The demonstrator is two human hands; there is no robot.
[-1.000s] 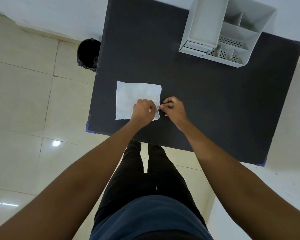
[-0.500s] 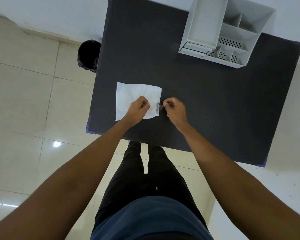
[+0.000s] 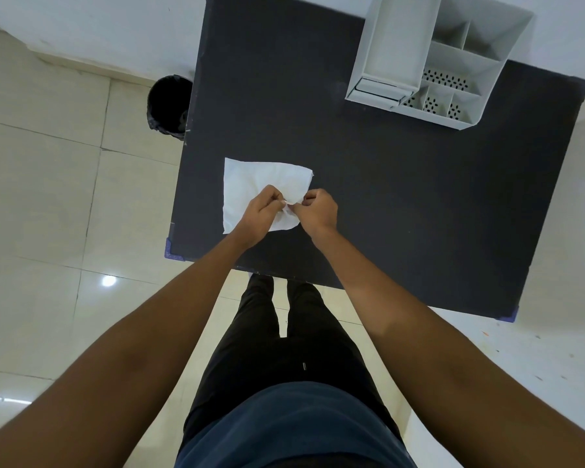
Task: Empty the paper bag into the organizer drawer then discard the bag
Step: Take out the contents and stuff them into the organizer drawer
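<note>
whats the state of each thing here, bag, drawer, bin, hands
paper bag: flat on the table, near right corner pinched up
organizer drawer: shut
bin: on the floor left of the table, open top
left hand: fingers pinching the bag
right hand: fingers pinching the bag

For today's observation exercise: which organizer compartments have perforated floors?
The organizer's near-right compartments: dotted holes cover their floors. The long left tray and far compartments are plain.

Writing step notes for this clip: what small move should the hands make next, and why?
Probably pull the pinched edge apart to open the paper bag: left hand and right hand both grip its near right corner, it lies flat on the table, and the organizer sits far off.
</note>
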